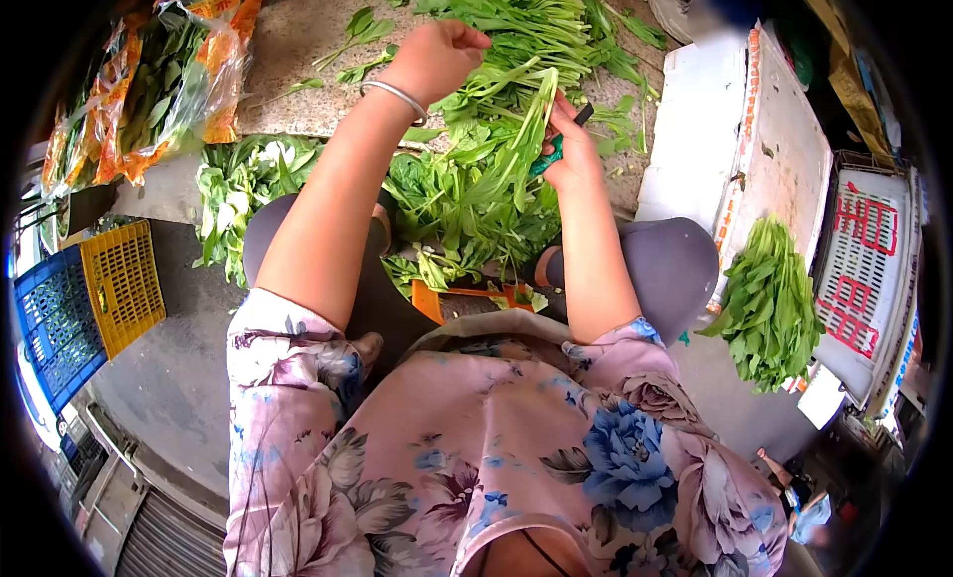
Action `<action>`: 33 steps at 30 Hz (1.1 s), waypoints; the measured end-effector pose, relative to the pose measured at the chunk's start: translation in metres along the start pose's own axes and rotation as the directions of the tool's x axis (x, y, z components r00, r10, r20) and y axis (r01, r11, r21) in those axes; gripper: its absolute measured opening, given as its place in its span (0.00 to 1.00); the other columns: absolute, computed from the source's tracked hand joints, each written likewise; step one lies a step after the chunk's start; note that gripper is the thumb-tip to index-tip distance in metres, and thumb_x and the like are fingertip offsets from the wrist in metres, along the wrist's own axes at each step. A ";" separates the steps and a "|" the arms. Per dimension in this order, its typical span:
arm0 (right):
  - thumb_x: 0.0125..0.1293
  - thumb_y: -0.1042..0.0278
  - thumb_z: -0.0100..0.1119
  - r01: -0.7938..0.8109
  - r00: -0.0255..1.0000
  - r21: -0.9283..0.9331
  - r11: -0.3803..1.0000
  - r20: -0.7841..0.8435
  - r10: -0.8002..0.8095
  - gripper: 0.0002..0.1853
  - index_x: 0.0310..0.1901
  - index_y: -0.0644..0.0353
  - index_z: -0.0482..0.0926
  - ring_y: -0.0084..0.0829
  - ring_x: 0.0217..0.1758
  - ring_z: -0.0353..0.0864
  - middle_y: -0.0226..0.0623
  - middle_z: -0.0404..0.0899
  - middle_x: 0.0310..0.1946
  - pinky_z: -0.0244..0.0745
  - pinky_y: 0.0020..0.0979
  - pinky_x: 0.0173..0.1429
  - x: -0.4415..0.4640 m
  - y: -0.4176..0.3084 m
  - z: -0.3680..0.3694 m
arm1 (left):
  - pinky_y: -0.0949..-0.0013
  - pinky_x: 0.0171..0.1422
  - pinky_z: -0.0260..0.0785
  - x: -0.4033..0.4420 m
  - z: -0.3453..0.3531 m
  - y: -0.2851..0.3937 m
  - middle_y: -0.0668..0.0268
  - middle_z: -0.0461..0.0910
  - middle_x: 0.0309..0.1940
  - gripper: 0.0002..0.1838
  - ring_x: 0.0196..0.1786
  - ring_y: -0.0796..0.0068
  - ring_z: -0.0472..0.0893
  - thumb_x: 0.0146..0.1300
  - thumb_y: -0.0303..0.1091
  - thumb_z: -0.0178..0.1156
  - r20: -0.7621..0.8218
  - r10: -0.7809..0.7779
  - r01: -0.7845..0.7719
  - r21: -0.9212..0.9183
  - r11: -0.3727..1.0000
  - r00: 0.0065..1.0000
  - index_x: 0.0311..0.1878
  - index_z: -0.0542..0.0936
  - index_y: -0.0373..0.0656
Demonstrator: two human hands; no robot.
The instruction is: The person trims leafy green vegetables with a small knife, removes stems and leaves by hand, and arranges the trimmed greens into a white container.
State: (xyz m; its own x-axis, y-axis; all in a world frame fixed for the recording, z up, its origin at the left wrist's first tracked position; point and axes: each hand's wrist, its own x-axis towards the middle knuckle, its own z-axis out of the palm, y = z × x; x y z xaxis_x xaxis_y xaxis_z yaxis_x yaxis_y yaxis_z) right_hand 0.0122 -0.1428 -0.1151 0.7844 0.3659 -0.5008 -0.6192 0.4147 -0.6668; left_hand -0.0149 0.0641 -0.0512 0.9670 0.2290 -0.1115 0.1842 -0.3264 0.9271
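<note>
My left hand (442,61), with a silver bangle (397,96) at its wrist, hangs over the pile of leafy greens (516,26). Its fingers are pressed together, and what they pinch, if anything, cannot be made out. Lower and to the right, my right hand (574,150) is closed around a bunch of green stems (536,111). A green object (546,158) with a dark end (585,114) beside it shows at the same hand, partly hidden by the fingers. More loose leaves (462,195) lie just below, between my knees.
Plastic bags of greens (164,91) stand upper left, above blue (60,324) and yellow crates (124,284). Other leaves (248,190) lie by my left knee. At the right are a white foam box (784,140), a bundle of greens (769,309) and a white crate (859,269).
</note>
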 end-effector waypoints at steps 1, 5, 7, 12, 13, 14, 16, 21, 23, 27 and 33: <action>0.60 0.69 0.55 -0.005 0.999 0.009 1.000 0.033 0.004 0.19 0.54 0.54 0.70 0.12 0.22 0.61 0.21 0.75 0.31 0.51 0.15 0.19 -0.008 -0.005 0.006 | 0.73 0.40 0.69 -0.001 0.005 -0.003 0.63 0.79 0.30 0.12 0.33 0.74 0.78 0.51 0.31 0.57 -0.003 0.005 -0.005 0.002 1.000 1.000 0.39 0.79 0.38; 0.59 0.69 0.57 0.041 0.993 -0.064 0.997 0.117 -0.033 0.20 0.54 0.55 0.69 0.11 0.22 0.62 0.22 0.75 0.32 0.51 0.15 0.19 -0.028 -0.020 0.024 | 0.71 0.47 0.69 -0.010 0.013 0.010 0.60 0.79 0.38 0.18 0.41 0.69 0.78 0.52 0.31 0.58 0.143 -0.028 -0.019 0.316 0.949 0.989 0.48 0.76 0.42; 0.59 0.69 0.57 0.068 0.985 -0.052 0.996 0.161 -0.059 0.20 0.54 0.56 0.68 0.12 0.24 0.66 0.24 0.76 0.33 0.51 0.14 0.18 -0.035 -0.029 0.032 | 0.70 0.47 0.69 -0.011 0.016 0.011 0.60 0.78 0.40 0.19 0.41 0.69 0.78 0.50 0.31 0.59 0.121 -0.029 -0.017 0.358 0.934 0.992 0.48 0.76 0.43; 0.60 0.70 0.56 0.061 0.945 -0.092 0.994 0.326 -0.027 0.19 0.54 0.57 0.68 0.14 0.31 0.72 0.29 0.77 0.37 0.54 0.14 0.19 -0.043 -0.054 0.049 | 0.68 0.43 0.70 -0.007 0.028 0.012 0.59 0.80 0.34 0.17 0.35 0.66 0.79 0.49 0.40 0.65 0.161 -0.022 0.029 -0.040 0.999 0.987 0.41 0.79 0.43; 0.60 0.71 0.56 0.045 0.939 -0.101 0.994 0.345 -0.008 0.19 0.54 0.57 0.68 0.14 0.31 0.73 0.30 0.77 0.37 0.54 0.14 0.19 -0.044 -0.058 0.051 | 0.68 0.43 0.70 -0.004 0.031 0.009 0.59 0.80 0.34 0.17 0.35 0.66 0.79 0.49 0.40 0.65 0.160 -0.019 0.025 -0.038 0.999 0.987 0.41 0.79 0.43; 0.59 0.71 0.56 0.033 0.925 -0.125 0.992 0.380 0.017 0.18 0.52 0.58 0.69 0.16 0.32 0.74 0.30 0.78 0.37 0.55 0.14 0.19 -0.041 -0.061 0.049 | 0.69 0.42 0.70 -0.001 0.034 0.004 0.59 0.80 0.33 0.18 0.34 0.68 0.79 0.49 0.39 0.65 0.077 0.017 -0.014 -0.042 0.999 0.997 0.42 0.79 0.43; 0.59 0.71 0.56 0.078 0.938 -0.203 0.976 0.348 -0.002 0.18 0.52 0.59 0.70 0.16 0.32 0.74 0.29 0.78 0.36 0.55 0.14 0.19 -0.040 -0.071 0.048 | 0.71 0.38 0.70 0.001 0.037 0.007 0.62 0.79 0.30 0.18 0.30 0.72 0.77 0.48 0.38 0.66 -0.146 0.110 -0.106 0.033 0.994 0.983 0.41 0.77 0.40; 0.56 0.71 0.61 0.202 0.971 -0.378 0.904 0.200 -0.133 0.19 0.49 0.62 0.71 0.17 0.32 0.76 0.30 0.79 0.35 0.55 0.13 0.20 -0.030 -0.078 0.046 | 0.71 0.37 0.69 -0.004 0.028 0.031 0.63 0.75 0.27 0.19 0.31 0.74 0.74 0.46 0.38 0.68 -0.162 -0.110 0.057 -0.301 0.952 0.981 0.33 0.71 0.35; 0.54 0.71 0.63 0.212 0.973 -0.390 0.896 0.166 -0.158 0.20 0.49 0.62 0.71 0.17 0.32 0.76 0.30 0.79 0.35 0.55 0.14 0.21 -0.030 -0.073 0.046 | 0.72 0.36 0.68 -0.009 0.036 0.028 0.61 0.74 0.30 0.24 0.32 0.74 0.73 0.43 0.39 0.70 -0.300 -0.207 0.157 -0.182 0.971 0.931 0.36 0.70 0.35; 0.54 0.71 0.62 0.222 0.975 -0.311 0.924 0.078 -0.208 0.19 0.47 0.63 0.72 0.18 0.31 0.76 0.30 0.79 0.33 0.55 0.15 0.22 -0.025 -0.065 0.050 | 0.77 0.29 0.66 -0.007 0.030 0.026 0.68 0.69 0.29 0.27 0.29 0.79 0.70 0.44 0.42 0.70 -0.389 -0.176 0.136 -0.129 0.982 0.904 0.40 0.67 0.38; 0.56 0.68 0.61 0.284 0.958 -0.404 0.870 0.152 -0.242 0.18 0.46 0.67 0.71 0.19 0.30 0.76 0.35 0.79 0.32 0.65 0.18 0.27 -0.031 -0.056 0.067 | 0.77 0.41 0.67 -0.022 0.036 0.034 0.69 0.78 0.36 0.16 0.33 0.81 0.75 0.59 0.43 0.58 0.221 -0.078 0.175 -0.463 0.869 0.972 0.44 0.76 0.42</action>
State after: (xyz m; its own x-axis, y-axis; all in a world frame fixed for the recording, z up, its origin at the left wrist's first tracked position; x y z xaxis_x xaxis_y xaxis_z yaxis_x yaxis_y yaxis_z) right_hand 0.0198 -0.1209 -0.0253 0.8962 0.3770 -0.2341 -0.3008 0.1282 -0.9450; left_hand -0.0233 0.0149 -0.0304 0.9647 0.0449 -0.2597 0.2478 0.1806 0.9518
